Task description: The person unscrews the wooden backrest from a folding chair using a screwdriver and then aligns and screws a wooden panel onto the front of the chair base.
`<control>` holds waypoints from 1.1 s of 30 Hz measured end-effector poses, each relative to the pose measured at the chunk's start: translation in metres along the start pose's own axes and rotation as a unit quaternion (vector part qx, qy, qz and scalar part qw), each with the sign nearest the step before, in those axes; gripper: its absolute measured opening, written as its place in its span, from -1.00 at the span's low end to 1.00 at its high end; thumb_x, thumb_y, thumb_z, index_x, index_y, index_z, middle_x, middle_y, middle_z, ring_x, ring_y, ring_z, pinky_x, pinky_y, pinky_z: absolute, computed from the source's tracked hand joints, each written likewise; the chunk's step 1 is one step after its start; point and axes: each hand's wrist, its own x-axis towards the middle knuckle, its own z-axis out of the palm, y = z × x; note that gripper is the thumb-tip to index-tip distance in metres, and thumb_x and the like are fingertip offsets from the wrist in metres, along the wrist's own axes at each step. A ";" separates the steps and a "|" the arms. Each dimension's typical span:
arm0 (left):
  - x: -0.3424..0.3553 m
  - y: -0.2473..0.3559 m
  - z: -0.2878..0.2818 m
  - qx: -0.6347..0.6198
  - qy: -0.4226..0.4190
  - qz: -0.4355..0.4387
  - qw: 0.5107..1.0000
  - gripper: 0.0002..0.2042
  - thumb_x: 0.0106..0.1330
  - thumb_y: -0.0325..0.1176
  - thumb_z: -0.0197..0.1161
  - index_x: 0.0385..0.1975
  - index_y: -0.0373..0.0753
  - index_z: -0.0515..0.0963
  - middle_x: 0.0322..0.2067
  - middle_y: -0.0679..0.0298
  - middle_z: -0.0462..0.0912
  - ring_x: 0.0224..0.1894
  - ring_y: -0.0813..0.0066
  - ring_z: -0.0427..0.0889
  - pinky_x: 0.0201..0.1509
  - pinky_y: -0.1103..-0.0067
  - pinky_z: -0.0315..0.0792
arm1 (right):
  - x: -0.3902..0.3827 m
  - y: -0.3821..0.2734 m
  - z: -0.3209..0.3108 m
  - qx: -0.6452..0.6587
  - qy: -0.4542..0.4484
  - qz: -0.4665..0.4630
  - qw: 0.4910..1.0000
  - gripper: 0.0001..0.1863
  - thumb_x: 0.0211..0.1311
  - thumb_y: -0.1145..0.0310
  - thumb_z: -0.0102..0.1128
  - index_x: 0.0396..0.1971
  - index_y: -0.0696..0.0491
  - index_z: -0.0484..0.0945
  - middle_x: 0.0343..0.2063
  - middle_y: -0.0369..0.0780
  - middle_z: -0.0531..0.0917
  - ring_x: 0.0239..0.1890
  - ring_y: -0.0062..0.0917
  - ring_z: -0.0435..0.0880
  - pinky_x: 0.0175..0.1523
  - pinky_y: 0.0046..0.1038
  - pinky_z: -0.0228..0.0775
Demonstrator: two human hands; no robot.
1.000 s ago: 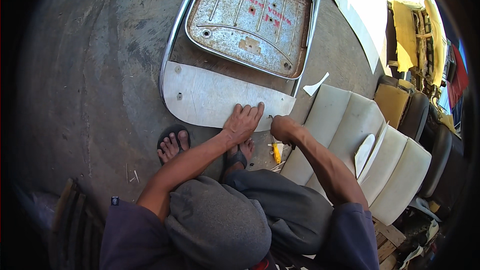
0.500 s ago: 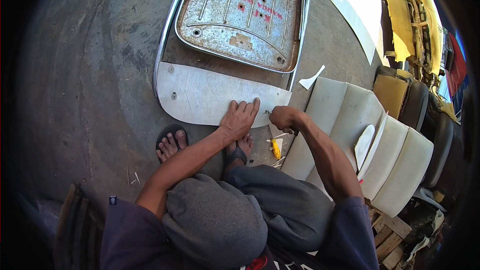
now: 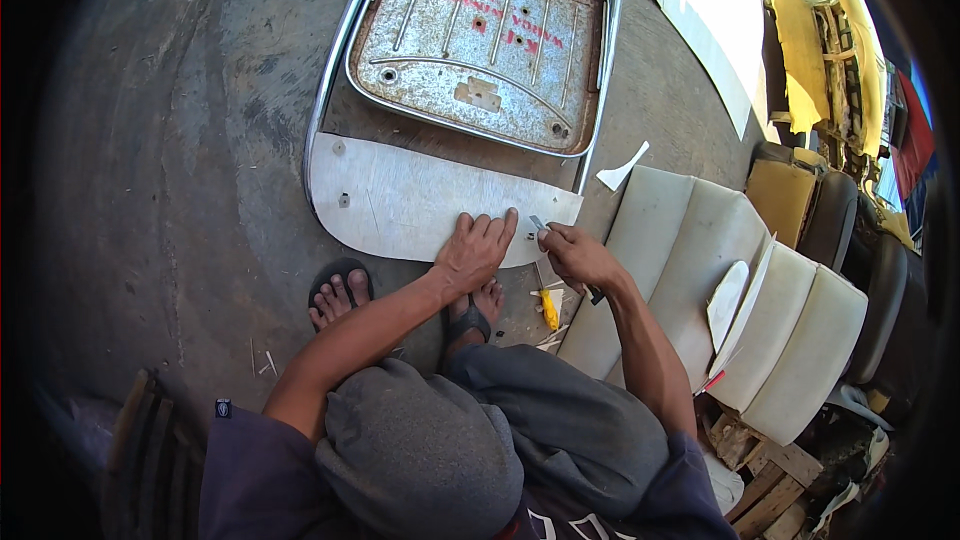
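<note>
The left hand [image 3: 472, 252] is pressing on the white board [image 3: 410, 195], its fingers extended and grasping nothing, while the right hand [image 3: 578, 255] is clenching its fingers around a knife [image 3: 537, 223]. The board is lying in front of the feet [image 3: 468, 315], at the curved end of the metal frame [image 3: 318, 125]. The blade is pointing away from the body, just beside a small hole [image 3: 530, 236] near the board's right end; whether its edge is touching the board, I cannot tell. Working neatly here probably means bearing down firmly with the left palm, since the thin sheet could be shifting under the blade. Light, short strokes are likely serving better than force, and the left fingertips, sitting near the blade, are calling for care.
</note>
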 end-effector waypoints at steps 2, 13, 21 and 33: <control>-0.001 -0.002 0.001 -0.002 0.007 0.002 1.000 -0.34 0.19 -0.32 0.16 0.33 -0.46 0.32 -0.31 0.26 0.48 -0.21 0.37 0.48 -0.10 0.35 0.26 | -0.007 -0.011 0.015 -0.004 0.118 -0.041 0.992 -0.62 0.58 0.08 -0.13 -0.26 0.13 0.41 -0.71 -0.35 0.31 -0.81 -0.65 0.25 -0.70 -0.46 0.14; 0.002 0.003 -0.003 -0.001 -0.008 0.011 1.000 -0.33 0.15 -0.32 0.18 0.32 -0.45 0.35 -0.31 0.25 0.48 -0.22 0.37 0.48 -0.09 0.36 0.25 | 0.025 0.046 0.046 -0.390 0.317 -0.161 0.849 -0.71 0.36 0.20 0.18 -0.09 0.09 0.51 -0.59 0.07 0.67 -0.49 0.09 0.69 -0.34 0.04 0.51; -0.001 0.000 -0.002 -0.010 -0.002 0.011 1.000 -0.33 0.14 -0.34 0.18 0.32 -0.46 0.35 -0.30 0.24 0.47 -0.23 0.35 0.48 -0.09 0.36 0.26 | 0.009 0.032 0.041 -0.163 0.384 -0.078 0.905 -0.58 0.48 0.04 0.03 -0.16 0.16 0.58 -0.54 0.07 0.66 -0.49 -0.05 0.71 -0.31 -0.09 0.49; 0.004 0.000 0.002 -0.010 0.011 0.015 1.000 -0.30 0.08 -0.35 0.22 0.31 -0.47 0.36 -0.31 0.23 0.48 -0.24 0.33 0.47 -0.09 0.36 0.24 | 0.005 0.048 0.077 -0.275 0.310 -0.044 0.909 -0.61 0.49 0.17 -0.14 -0.17 0.27 0.40 -0.46 0.28 0.64 -0.39 0.18 0.70 -0.22 0.09 0.51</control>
